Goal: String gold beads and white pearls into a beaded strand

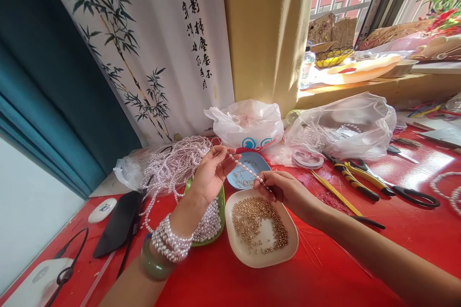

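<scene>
A short string of beads [245, 168] is stretched between my two hands. My left hand [216, 165] pinches its upper left end. At the lower right end, the fingers of my right hand [272, 184] are closed on the strand, beside a pale bead and some darker ones. Just below lies a cream plate [234, 244] with many small gold beads [257, 216]. Behind the strand is a blue plate [259, 158] holding small metallic pieces. Partly hidden under my left forearm, a green tray [222, 223] contains pearly beads [209, 223].
Strands of pearly beads [180, 158] are heaped at the left, near a black phone [118, 225]. Plastic bags [248, 124] stand at the back. Pliers [355, 180], scissors [406, 192] and yellow tweezers [336, 194] lie to the right on the red table [201, 283].
</scene>
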Available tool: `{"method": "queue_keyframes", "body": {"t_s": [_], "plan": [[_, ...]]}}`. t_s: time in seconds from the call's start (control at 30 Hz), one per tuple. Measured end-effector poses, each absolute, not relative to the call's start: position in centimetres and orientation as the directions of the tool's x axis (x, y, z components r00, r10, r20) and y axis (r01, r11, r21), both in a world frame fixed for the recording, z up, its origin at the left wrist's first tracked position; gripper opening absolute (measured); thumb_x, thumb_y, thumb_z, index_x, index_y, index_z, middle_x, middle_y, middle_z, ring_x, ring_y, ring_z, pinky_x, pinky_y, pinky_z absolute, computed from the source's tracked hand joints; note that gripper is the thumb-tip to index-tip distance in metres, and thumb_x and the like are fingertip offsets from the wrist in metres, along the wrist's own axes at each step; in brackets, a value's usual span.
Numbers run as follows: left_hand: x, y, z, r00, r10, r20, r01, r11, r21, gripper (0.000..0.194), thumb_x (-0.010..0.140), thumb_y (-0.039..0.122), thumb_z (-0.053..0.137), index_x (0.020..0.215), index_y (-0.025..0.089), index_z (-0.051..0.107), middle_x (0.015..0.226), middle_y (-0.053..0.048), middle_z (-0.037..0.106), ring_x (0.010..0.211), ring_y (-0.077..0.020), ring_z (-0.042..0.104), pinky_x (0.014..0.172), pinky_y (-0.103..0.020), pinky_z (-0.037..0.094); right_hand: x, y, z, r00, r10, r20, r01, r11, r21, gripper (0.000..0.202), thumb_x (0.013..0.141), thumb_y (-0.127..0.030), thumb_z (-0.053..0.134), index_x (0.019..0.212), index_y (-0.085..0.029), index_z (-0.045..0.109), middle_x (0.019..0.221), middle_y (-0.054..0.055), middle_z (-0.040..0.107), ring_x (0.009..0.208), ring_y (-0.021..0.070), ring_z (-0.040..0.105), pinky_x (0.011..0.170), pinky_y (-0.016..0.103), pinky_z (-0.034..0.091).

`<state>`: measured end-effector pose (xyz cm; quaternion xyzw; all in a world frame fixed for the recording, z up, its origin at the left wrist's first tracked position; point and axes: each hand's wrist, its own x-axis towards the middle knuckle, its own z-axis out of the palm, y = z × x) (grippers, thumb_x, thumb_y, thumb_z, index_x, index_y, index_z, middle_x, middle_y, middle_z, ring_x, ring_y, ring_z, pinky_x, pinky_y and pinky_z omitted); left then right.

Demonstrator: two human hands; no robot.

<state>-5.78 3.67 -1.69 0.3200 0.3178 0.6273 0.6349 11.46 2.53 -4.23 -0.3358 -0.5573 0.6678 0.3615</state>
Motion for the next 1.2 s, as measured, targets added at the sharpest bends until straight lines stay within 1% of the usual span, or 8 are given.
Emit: {"method": "queue_keyframes", "body": {"t_s": [0.13,0.23,0.37,0.47,0.63,0.83,1.07,1.2], "plan": [[-5.71,3.63,-1.63,0.01,1.0,-0.011,-0.59,0.015,0.807,0.007,0.076,0.01,0.052,0.071,0.014,0.05,0.075,-0.001,0.063,0.067,-0.011,0.063,0.058,-0.017,0.05,11.48,2.59,-4.21,-0.483,0.875,-0.028,-0.085,-0.078,-0.993,0.025,0.078,-0.028,0.039,0.067,-0.013,0.056,0.046,-0.007,0.028,0.044,0.0071,0.021,0.045,0.025,0.014],[-5.69,3.57,-1.67,0.016,1.0,-0.014,-0.581,0.02,0.814,0.007,0.075,0.011,0.055,0.071,0.015,0.05,0.075,-0.001,0.063,0.067,-0.0115,0.063,0.058,-0.018,0.051,11.43,2.64,-4.11,-0.468,0.883,-0.035,-0.046,-0.064,-0.997,0.025,0.076,-0.029,0.041,0.061,-0.014,0.054,0.045,-0.006,0.032,0.043,0.0069,0.024,0.045,0.025,0.015],[-5.58,3.43,-1.78,0.034,0.999,-0.021,-0.544,0.036,0.838,0.007,0.074,0.013,0.056,0.073,0.015,0.049,0.076,-0.001,0.062,0.069,-0.0134,0.064,0.057,-0.02,0.051,11.31,2.68,-4.12,-0.473,0.88,-0.033,-0.09,-0.086,-0.992,0.015,0.069,-0.019,0.041,0.057,-0.015,0.05,0.049,-0.003,0.042,0.046,0.0076,0.034,0.046,0.024,0.02],[-5.55,3.26,-1.7,0.033,0.999,-0.01,-0.488,0.025,0.873,0.007,0.074,0.014,0.056,0.074,0.016,0.049,0.076,-0.001,0.061,0.068,-0.0143,0.064,0.054,-0.019,0.051,11.3,2.53,-3.98,-0.471,0.882,-0.034,-0.103,-0.093,-0.99,0.016,0.068,-0.019,0.039,0.06,-0.015,0.052,0.047,-0.004,0.038,0.044,0.0072,0.029,0.045,0.024,0.018],[-5.56,2.99,-1.34,0.041,0.999,-0.019,-0.416,0.034,0.909,0.009,0.075,0.017,0.056,0.074,0.016,0.047,0.077,-0.001,0.062,0.06,-0.0127,0.064,0.048,-0.017,0.049,11.35,2.21,-3.44,-0.415,0.909,-0.034,0.022,-0.027,-0.999,0.024,0.073,-0.029,0.04,0.057,-0.015,0.052,0.044,-0.006,0.029,0.043,0.007,0.021,0.045,0.025,0.014],[-5.44,2.96,-1.41,0.068,0.997,-0.035,-0.408,0.06,0.911,0.009,0.074,0.018,0.056,0.073,0.016,0.047,0.079,-0.001,0.061,0.058,-0.0114,0.064,0.047,-0.017,0.048,11.28,2.3,-3.56,-0.45,0.893,-0.026,-0.017,-0.038,-0.999,0.017,0.068,-0.023,0.041,0.055,-0.016,0.048,0.049,-0.003,0.041,0.046,0.008,0.033,0.046,0.024,0.02],[-5.42,3.01,-1.53,0.074,0.996,-0.042,-0.403,0.068,0.912,0.01,0.074,0.019,0.057,0.073,0.017,0.046,0.079,0.0,0.06,0.058,-0.0111,0.064,0.048,-0.017,0.048,11.34,2.2,-3.45,-0.444,0.896,-0.032,0.017,-0.027,-0.999,0.024,0.072,-0.03,0.039,0.058,-0.015,0.052,0.044,-0.007,0.026,0.042,0.0066,0.018,0.043,0.025,0.011],[-5.27,2.87,-1.51,0.084,0.996,-0.041,-0.396,0.071,0.915,0.012,0.073,0.02,0.058,0.074,0.017,0.046,0.08,0.0,0.06,0.058,-0.0114,0.064,0.048,-0.017,0.048,11.4,2.23,-3.42,-0.45,0.893,-0.019,0.042,0.0,-0.999,0.024,0.071,-0.028,0.04,0.053,-0.015,0.048,0.043,-0.007,0.028,0.042,0.0062,0.02,0.043,0.024,0.013]]}}
